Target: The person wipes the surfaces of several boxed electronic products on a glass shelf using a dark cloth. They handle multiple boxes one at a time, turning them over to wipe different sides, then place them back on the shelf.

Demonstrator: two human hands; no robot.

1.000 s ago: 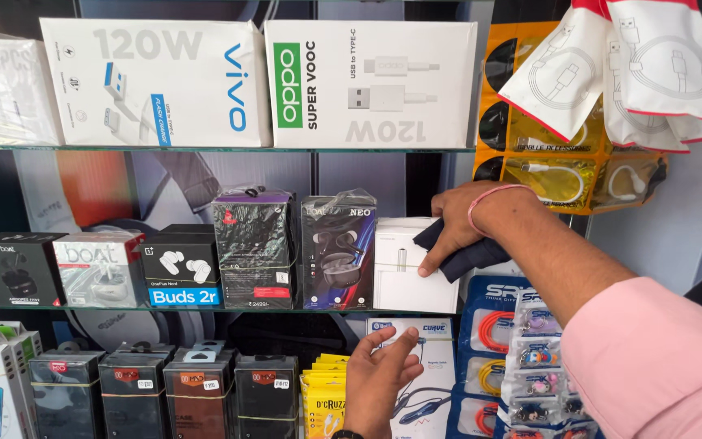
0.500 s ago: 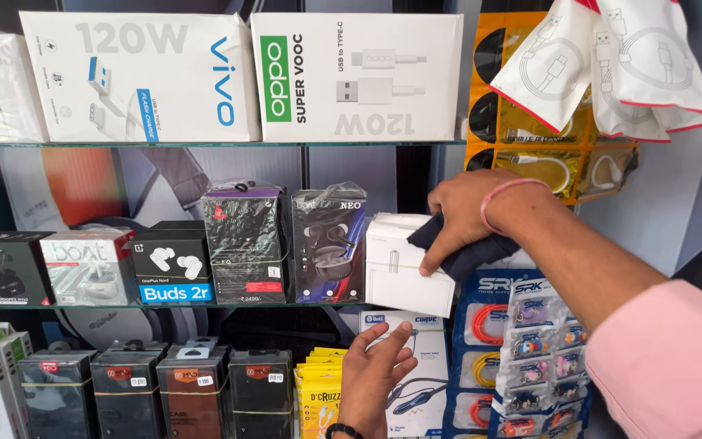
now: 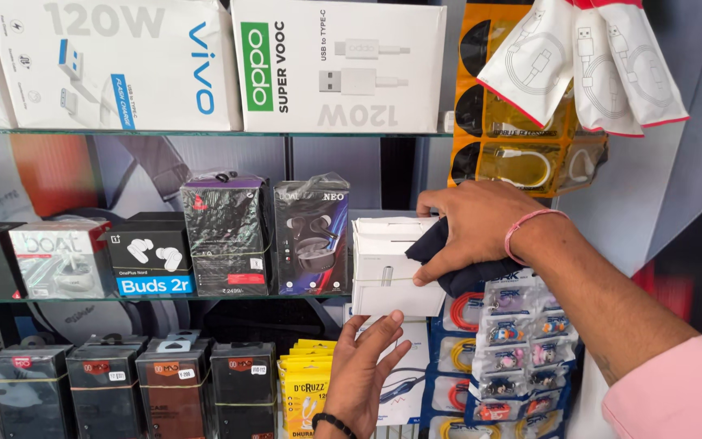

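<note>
While the right hand presses a dark cloth against a white box – grip closed on the cloth – the left hand is open, fingertips touching the box's underside, at the glass shelf edge beside earbud boxes

head cam | one view | faces glass shelves straight on, slightly downward | close, within arm's reach
</note>
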